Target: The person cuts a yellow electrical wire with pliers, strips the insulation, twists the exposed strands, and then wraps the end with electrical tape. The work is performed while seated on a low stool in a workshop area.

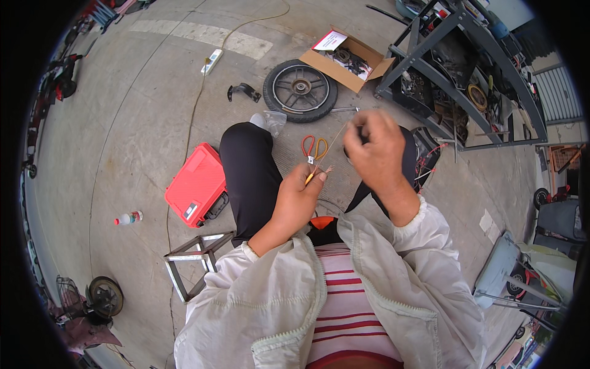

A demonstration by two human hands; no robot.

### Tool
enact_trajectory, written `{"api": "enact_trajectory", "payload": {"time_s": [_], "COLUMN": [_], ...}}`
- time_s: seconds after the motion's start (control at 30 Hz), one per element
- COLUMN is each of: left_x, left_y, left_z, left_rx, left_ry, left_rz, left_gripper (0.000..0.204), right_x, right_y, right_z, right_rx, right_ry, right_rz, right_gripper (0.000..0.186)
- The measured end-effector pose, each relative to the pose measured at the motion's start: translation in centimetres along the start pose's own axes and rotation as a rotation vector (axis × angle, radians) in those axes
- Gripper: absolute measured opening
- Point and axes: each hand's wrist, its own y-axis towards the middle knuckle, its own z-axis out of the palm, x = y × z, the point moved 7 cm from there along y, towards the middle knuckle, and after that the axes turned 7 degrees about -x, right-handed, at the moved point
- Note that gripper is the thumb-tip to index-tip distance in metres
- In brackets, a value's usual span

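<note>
My left hand [298, 200] is closed on a thin wire [332, 144] with a short yellow piece [309, 179] and some frayed strands at the thumb. The wire runs up to my right hand [378, 147], whose fingers are pinched around its upper part near my right knee; the fingertips are slightly blurred. Just above my left hand, scissors [314, 146] with red and yellow handles appear between my legs; whether I touch them, I cannot tell.
A red case [190, 175], bottle [127, 218] and metal frame [187, 258] are at left. Ahead lie a wheel [283, 89], black bracket [243, 92], power strip [211, 63] and cardboard box [369, 63] of parts. A metal rack [504, 67] stands at right.
</note>
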Motion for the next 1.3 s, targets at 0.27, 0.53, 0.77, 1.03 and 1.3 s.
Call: {"api": "enact_trajectory", "payload": {"time_s": [0.27,0.53,0.77,1.03,1.3], "left_x": [1.7,-0.3,-1.4,-0.6,-1.5], "left_y": [0.7,0.7,0.2,0.4,0.2], "left_z": [-1.7,-0.2,-0.1,-0.3,-1.2], "left_rx": [-0.176,-0.029,0.025,0.031,0.026], "left_ry": [-0.693,-0.851,-0.815,-0.808,-0.333], "left_rz": [-0.299,-0.306,-0.303,-0.322,-0.024], "left_gripper": [0.012,0.01,0.015,0.011,0.011], "right_x": [-1.3,2.6,2.9,2.8,1.8], "right_y": [3.3,-1.4,-2.1,-2.3,-1.2], "right_z": [-4.6,1.7,1.9,1.9,1.6], "right_rx": [-0.169,0.387,0.227,0.272,0.453], "right_ry": [-0.115,0.246,0.164,0.145,0.42], "right_rz": [-0.017,-0.071,-0.138,-0.13,0.295], "right_gripper": [0.014,0.012,0.013,0.012,0.016]}}
